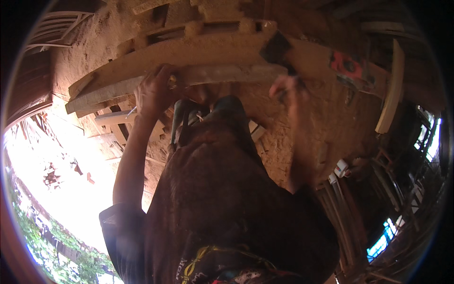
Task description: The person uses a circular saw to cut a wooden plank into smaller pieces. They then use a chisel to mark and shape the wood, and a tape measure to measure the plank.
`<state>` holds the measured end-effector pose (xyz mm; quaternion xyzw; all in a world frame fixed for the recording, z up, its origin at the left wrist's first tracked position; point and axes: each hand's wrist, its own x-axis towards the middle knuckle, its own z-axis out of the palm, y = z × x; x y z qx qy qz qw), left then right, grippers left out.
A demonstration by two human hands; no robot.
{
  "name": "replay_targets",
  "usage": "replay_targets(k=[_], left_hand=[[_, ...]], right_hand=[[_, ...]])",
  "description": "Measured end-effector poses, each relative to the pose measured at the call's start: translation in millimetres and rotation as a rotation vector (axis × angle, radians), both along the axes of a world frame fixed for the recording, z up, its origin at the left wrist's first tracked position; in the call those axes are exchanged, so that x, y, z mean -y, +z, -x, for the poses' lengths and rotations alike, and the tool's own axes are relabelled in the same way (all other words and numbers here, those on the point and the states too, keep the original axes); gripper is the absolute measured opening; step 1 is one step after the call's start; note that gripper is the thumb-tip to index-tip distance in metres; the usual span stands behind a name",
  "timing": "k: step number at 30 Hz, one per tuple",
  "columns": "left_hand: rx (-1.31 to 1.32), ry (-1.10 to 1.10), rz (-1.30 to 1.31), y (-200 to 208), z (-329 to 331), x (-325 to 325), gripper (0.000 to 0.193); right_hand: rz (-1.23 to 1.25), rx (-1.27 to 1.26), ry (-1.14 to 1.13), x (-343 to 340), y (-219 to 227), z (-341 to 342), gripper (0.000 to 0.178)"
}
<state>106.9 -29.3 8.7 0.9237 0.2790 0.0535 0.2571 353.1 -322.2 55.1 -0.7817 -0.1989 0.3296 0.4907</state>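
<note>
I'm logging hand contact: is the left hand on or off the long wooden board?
On: the left hand lies across the long wooden board, hiding part of it; its grip cannot be told.

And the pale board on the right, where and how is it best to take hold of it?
Probably by its near end, with the right hand coming from the person's side. The pale board is long and narrow, that end points back toward the person, and nothing visible lies across it. I cannot tell whether it is loose.
</note>
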Motion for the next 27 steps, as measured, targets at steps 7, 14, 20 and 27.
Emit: replay_targets(k=[7,14,20,27], left_hand=[[-0.013,0.120,-0.026,1,1,8,0.055],[0.166,0.499,0.037,-1,44,92,0.063],[0.060,0.419,0.231,3,13,172,0.079],[-0.156,0.026,0.324,-20,-90,212,0.102]], right_hand=[[0.236,0.377,-0.036,3,-9,-187,0.061],[0.523,0.326,0.246,35,-66,-206,0.042],[0.311,0.885,0.348,78,-112,-174,0.048],[0.162,0.987,0.302,66,-90,-141,0.055]])
